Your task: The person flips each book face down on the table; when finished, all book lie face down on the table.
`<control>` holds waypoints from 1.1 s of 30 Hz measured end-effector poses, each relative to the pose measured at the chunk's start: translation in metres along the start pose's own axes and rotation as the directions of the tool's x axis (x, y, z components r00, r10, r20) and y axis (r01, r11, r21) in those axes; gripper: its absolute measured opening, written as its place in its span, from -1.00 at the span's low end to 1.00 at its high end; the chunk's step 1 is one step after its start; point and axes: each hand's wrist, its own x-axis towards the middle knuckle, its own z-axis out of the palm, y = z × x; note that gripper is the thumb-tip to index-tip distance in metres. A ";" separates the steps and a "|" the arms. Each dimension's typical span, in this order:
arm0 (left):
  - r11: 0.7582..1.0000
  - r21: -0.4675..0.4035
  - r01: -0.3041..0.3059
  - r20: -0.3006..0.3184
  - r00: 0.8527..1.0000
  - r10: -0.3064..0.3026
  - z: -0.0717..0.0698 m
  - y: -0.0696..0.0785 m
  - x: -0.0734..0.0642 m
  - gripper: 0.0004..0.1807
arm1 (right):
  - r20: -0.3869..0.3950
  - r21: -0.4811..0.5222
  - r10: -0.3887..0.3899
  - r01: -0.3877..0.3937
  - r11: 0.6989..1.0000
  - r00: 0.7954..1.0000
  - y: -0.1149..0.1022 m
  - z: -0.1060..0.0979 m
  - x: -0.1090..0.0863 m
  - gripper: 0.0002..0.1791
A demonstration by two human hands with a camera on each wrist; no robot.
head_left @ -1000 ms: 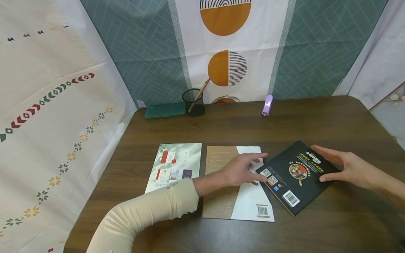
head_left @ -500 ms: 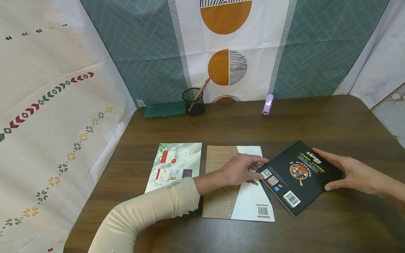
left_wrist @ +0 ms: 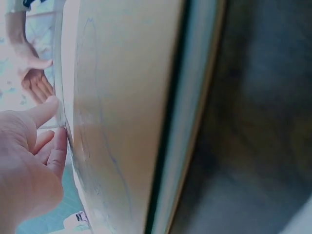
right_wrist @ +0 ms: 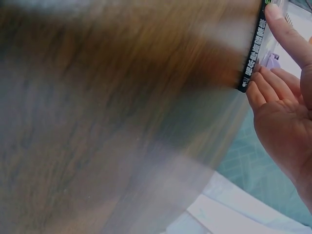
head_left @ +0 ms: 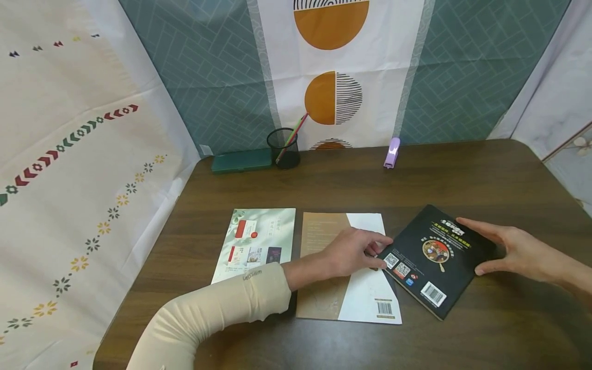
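A black book (head_left: 435,262) lies turned at an angle on the table, its cover bearing a pan of food, QR codes and a barcode. At its left corner my left hand (head_left: 349,252) holds on with thumb and fingers, above a brown-and-white book (head_left: 324,295). My right hand (head_left: 520,252) spans the opposite corner, thumb on one edge and fingers on the other. In the right wrist view, the right hand's fingertips (right_wrist: 256,90) meet the end of the black book's spine (right_wrist: 253,48). The left hand (left_wrist: 34,161) also shows in the left wrist view.
A pale green booklet (head_left: 259,236) lies left of the brown-and-white book, partly under the left sleeve (head_left: 231,303). Along the back of the wooden table (head_left: 351,190) stand a green case (head_left: 241,161), a black mesh cup (head_left: 288,156) with pencils and a purple stapler (head_left: 391,153).
The black book has turned slightly, its top corner shifting left and its bottom corner right. My left fingers have closed on its corner; the right thumb has slid off the cover to the edge.
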 end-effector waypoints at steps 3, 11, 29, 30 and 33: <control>0.998 0.060 -0.026 0.009 1.000 0.026 0.000 0.003 -0.003 -0.40 | -0.027 -0.016 0.005 -0.005 1.000 1.000 0.003 -0.001 0.000 0.22; 0.976 0.171 -0.134 0.080 0.989 0.122 0.000 0.006 -0.010 -0.36 | -0.074 -0.108 0.033 -0.041 0.993 0.997 0.007 -0.005 0.002 0.09; 0.938 0.305 -0.164 0.145 0.982 0.124 0.011 0.016 -0.014 -0.37 | -0.111 -0.192 0.014 -0.035 0.981 0.994 0.005 -0.011 0.010 -0.12; 0.937 0.308 -0.163 0.144 0.982 0.123 0.011 0.016 -0.014 -0.37 | -0.108 -0.195 0.014 -0.035 0.980 0.994 0.005 -0.011 0.011 -0.13; 0.932 0.325 -0.160 0.133 0.984 0.122 0.014 0.017 -0.014 -0.38 | -0.096 -0.192 0.033 -0.051 0.980 0.995 0.005 -0.011 0.011 -0.13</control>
